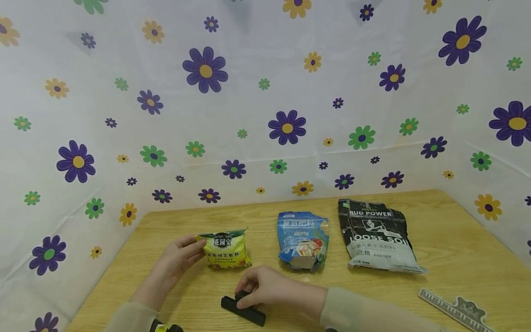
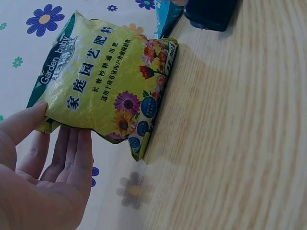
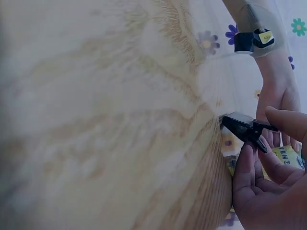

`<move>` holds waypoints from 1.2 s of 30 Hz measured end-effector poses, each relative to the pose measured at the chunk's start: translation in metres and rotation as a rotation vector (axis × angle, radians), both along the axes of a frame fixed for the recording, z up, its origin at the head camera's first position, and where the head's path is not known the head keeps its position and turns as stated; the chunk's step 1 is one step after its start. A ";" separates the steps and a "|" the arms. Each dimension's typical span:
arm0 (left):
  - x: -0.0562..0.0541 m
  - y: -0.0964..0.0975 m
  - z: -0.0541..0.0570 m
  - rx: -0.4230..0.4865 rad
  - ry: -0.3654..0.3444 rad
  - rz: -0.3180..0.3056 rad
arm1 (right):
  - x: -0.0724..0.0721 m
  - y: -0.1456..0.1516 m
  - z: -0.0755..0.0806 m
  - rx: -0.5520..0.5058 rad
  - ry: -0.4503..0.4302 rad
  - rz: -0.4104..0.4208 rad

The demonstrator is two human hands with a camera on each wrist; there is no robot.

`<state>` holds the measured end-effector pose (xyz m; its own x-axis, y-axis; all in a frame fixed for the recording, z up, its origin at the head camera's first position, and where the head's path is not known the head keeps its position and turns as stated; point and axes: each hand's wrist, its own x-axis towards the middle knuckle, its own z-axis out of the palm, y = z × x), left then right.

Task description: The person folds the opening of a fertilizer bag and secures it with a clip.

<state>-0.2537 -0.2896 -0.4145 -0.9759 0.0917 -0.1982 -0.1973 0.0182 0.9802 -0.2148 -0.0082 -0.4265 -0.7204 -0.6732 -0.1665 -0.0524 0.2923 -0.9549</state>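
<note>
Flowered cloth (image 1: 249, 106) backs the table (image 1: 435, 230) where my left hand (image 1: 178, 258) pinches the yellow bag (image 1: 226, 252), likely soft and slippery, best held by its edge; my right hand (image 1: 269, 287) pinches the black clip (image 1: 252, 314) nearby.

The yellow-green, pillow-shaped plastic pouch (image 1: 226, 259) has a dark green top band, dark lettering and purple, orange and red flowers. The long plastic clip (image 1: 244, 311) is plain black. The blue plastic pouch (image 1: 296, 237) carries white lettering; the rectangular plastic bag (image 1: 371, 233) is black above, pale grey below. Brown grain streaks the light wooden tabletop (image 1: 182, 295). Purple, orange and green flowers dot the white sheet (image 1: 249, 108).
</note>
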 end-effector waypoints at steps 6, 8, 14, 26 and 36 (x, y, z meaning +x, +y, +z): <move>0.000 0.001 0.001 0.005 -0.004 0.005 | 0.000 0.000 0.001 -0.017 -0.029 -0.011; 0.001 0.000 0.001 0.003 -0.003 0.007 | -0.001 0.000 0.001 -0.012 -0.037 -0.021; 0.001 0.000 0.000 -0.008 0.003 0.005 | -0.003 -0.002 0.000 0.020 -0.050 -0.051; 0.003 0.000 0.001 0.006 -0.005 0.001 | -0.008 -0.001 0.003 0.038 -0.073 -0.076; 0.002 -0.001 0.001 0.022 -0.016 0.007 | -0.015 -0.002 0.009 0.037 -0.080 -0.136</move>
